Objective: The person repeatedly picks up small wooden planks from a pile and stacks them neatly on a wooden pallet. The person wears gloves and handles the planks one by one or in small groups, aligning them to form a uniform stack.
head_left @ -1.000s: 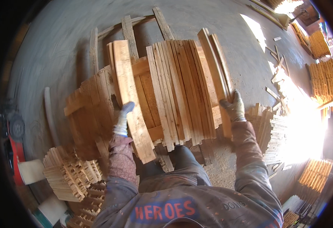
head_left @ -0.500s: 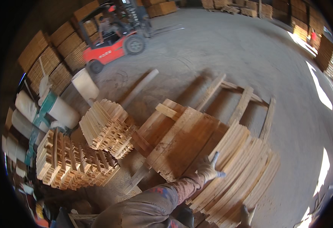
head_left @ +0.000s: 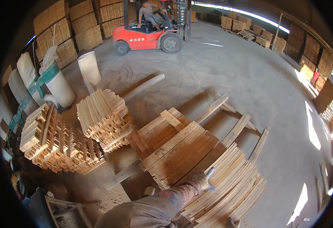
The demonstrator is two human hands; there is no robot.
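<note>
Long wooden strips (head_left: 231, 182) lie side by side in a row across a low timber frame. On their far left side rests my left hand (head_left: 203, 181) in a pale glove with bluish fingertips, thumb and fingers spread, touching the strips. My right hand (head_left: 233, 222) shows only as gloved fingertips at the lower edge, by the near side of the same strips; the fingers look apart and the palm is out of view. Beyond my left hand sit wider, sawdust-covered boards (head_left: 183, 150), with a short board (head_left: 173, 121) lying on the far ones.
Bare beams (head_left: 236, 129) of the frame reach out at the far right. Two stacks of short wood pieces (head_left: 103, 114) (head_left: 60, 140) stand left. A pale pipe (head_left: 145, 85) lies behind, near upright white cylinders (head_left: 89, 68). A person drives a red forklift (head_left: 147, 38) farther off.
The forklift has travelled to the right. My view has tilted up, showing more of the far floor. Both hands stay by the strips, and less of my right hand shows.
</note>
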